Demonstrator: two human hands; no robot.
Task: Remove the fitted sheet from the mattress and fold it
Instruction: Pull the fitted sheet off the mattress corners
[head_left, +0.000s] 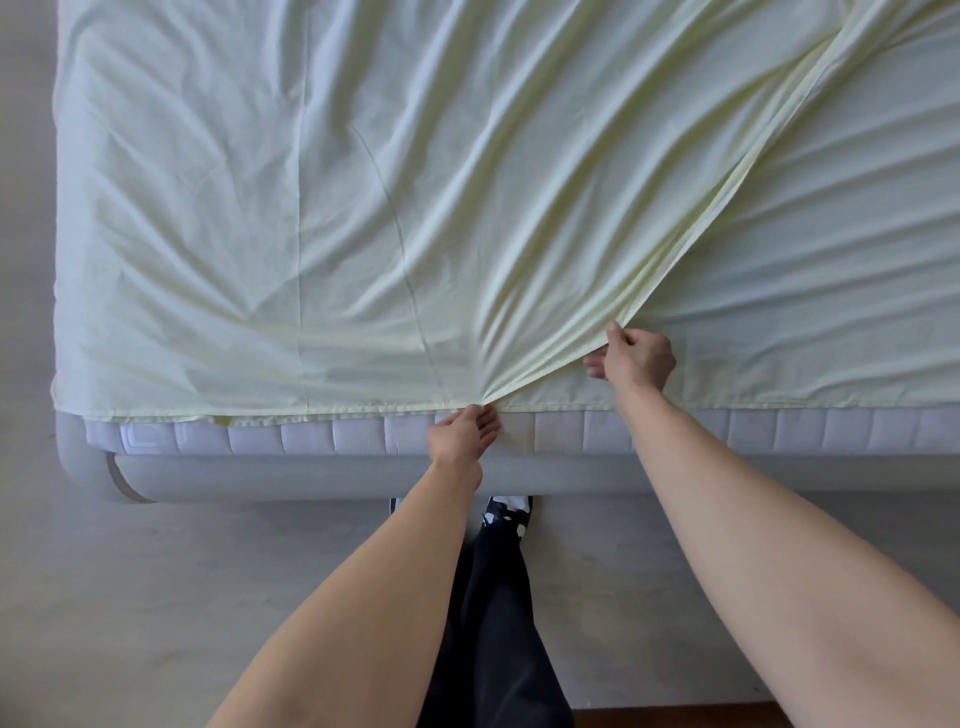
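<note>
Pinching the fitted sheet (363, 208) with both hands, I stand at the near edge of the bed. My left hand (460, 434) has its grip closed on the sheet's hem right at the mattress (311, 434) edge, fingers curled around a gathered point of cloth from which creases fan away. My right hand (631, 358), up and to the right of the left one, has its grip closed on a raised fold of the same sheet, thumb on top; a taut ridge of cloth runs from that grip toward the far right corner. Pale yellow sheet lies loose and wrinkled over the mattress top beyond both grips. Quilted mattress side shows bare below the left grip, grey bed frame (311, 475) beneath it.
</note>
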